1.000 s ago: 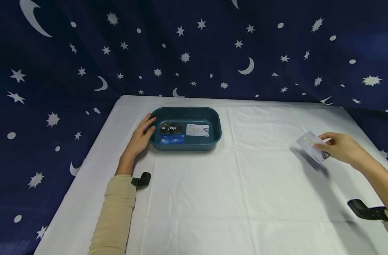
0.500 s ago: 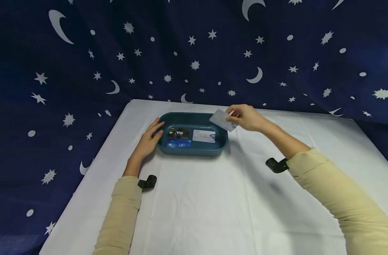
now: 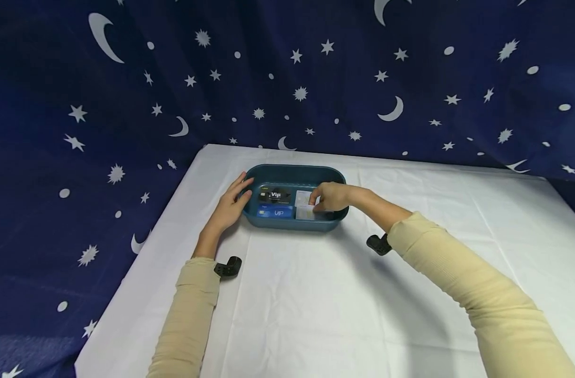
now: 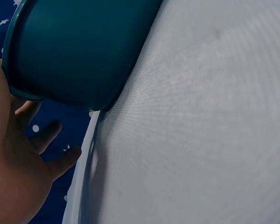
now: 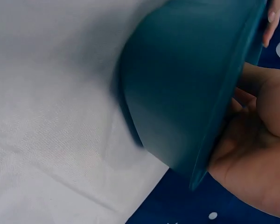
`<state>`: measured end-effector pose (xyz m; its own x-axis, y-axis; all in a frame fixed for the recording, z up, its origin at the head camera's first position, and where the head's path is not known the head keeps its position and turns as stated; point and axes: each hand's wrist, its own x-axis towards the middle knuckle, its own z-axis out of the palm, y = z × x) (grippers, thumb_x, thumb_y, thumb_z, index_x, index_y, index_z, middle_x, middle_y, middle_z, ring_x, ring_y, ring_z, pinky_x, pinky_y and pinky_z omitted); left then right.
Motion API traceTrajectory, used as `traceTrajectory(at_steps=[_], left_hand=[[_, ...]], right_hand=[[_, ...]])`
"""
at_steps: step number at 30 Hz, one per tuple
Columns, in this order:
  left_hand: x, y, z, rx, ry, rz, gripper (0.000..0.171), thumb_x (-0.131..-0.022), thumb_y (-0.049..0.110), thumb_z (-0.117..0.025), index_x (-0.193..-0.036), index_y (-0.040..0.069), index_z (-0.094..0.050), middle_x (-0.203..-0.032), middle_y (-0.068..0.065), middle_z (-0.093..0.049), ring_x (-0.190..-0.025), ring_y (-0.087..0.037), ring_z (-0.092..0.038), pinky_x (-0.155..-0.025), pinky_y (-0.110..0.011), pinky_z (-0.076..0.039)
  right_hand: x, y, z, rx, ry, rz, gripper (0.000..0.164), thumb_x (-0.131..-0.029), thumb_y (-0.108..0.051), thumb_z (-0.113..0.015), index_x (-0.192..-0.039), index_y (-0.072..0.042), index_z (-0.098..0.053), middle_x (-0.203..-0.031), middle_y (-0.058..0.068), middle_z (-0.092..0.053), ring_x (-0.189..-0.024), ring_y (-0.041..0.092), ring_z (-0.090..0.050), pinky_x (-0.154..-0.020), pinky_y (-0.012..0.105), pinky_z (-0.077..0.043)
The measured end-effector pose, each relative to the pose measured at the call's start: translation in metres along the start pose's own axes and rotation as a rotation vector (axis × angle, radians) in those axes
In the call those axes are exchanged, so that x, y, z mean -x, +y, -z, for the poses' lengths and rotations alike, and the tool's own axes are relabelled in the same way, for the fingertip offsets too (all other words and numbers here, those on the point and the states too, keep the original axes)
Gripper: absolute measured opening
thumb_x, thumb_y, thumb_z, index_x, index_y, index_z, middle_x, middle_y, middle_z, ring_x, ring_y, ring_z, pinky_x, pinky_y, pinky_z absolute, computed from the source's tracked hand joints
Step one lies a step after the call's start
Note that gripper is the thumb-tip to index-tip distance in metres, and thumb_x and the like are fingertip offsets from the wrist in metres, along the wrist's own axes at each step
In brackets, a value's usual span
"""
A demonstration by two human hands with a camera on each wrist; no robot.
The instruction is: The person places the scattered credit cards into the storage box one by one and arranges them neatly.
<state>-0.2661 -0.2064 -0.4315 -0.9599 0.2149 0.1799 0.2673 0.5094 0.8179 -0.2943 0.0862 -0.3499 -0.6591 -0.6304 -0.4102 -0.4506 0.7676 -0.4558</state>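
A dark teal oblong tray (image 3: 294, 224) stands on the white cloth. My left hand (image 3: 229, 210) rests on its left rim, fingers spread; in the left wrist view the left hand (image 4: 23, 158) is beside the tray's outer wall (image 4: 79, 51). Inside the tray, my right hand (image 3: 332, 197) pinches a white VIP card (image 3: 305, 214) low over the front right part. Behind it another white card (image 3: 302, 197) is partly covered by the fingers. A black VIP card (image 3: 274, 196) and a blue VIP card (image 3: 274, 211) lie to the left. The tray wall hides the right fingertips in the right wrist view.
White cloth (image 3: 311, 294) covers the table. A dark blue curtain (image 3: 287, 73) with moons and stars hangs behind it and along the left side. Each wrist wears a black camera mount, such as the left mount (image 3: 228, 268).
My right hand has carried the white card from the right side of the table, over the tray's right rim and down into the tray. The left hand has stayed at the rim.
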Motion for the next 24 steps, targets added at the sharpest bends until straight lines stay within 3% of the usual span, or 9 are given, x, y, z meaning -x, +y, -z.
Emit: traceTrajectory(at_steps=[7, 16, 20, 24], left_hand=[[-0.001, 0.000, 0.001, 0.009, 0.000, -0.008, 0.045, -0.105, 0.022, -0.044, -0.148, 0.006, -0.041, -0.160, -0.004, -0.017, -0.146, -0.025, -0.014, -0.114, -0.046, -0.022], [0.000, -0.002, 0.002, 0.001, 0.003, 0.009, 0.046, -0.105, 0.022, -0.044, -0.148, 0.007, -0.040, -0.160, -0.004, -0.016, -0.146, -0.025, -0.013, -0.114, -0.048, -0.022], [0.000, -0.004, 0.003, -0.001, -0.006, 0.018, 0.047, -0.105, 0.022, -0.044, -0.149, 0.006, -0.038, -0.160, -0.005, -0.016, -0.146, -0.024, -0.013, -0.113, -0.047, -0.022], [-0.003, -0.002, 0.009, -0.070, -0.001, 0.013, 0.052, -0.104, 0.023, -0.047, -0.150, 0.004, -0.033, -0.160, -0.010, -0.018, -0.145, -0.027, -0.016, -0.114, -0.046, -0.022]], right_hand=[[-0.002, -0.001, -0.007, 0.139, 0.036, 0.006, 0.030, -0.097, -0.008, -0.056, -0.124, 0.003, -0.063, -0.114, 0.019, -0.064, -0.108, 0.031, -0.059, -0.090, 0.041, -0.049], [-0.002, -0.005, -0.014, 0.222, 0.013, 0.005, 0.034, -0.099, -0.009, -0.051, -0.126, 0.008, -0.059, -0.121, 0.021, -0.062, -0.113, 0.031, -0.057, -0.096, 0.042, -0.046], [-0.001, -0.007, -0.013, 0.234, -0.021, 0.006, 0.029, -0.099, -0.009, -0.050, -0.122, 0.006, -0.062, -0.107, 0.016, -0.065, -0.096, 0.026, -0.059, -0.086, 0.038, -0.048], [0.000, -0.008, -0.011, 0.220, -0.008, 0.001, 0.032, -0.100, -0.013, -0.053, -0.126, 0.004, -0.060, -0.116, 0.018, -0.064, -0.106, 0.030, -0.059, -0.090, 0.040, -0.048]])
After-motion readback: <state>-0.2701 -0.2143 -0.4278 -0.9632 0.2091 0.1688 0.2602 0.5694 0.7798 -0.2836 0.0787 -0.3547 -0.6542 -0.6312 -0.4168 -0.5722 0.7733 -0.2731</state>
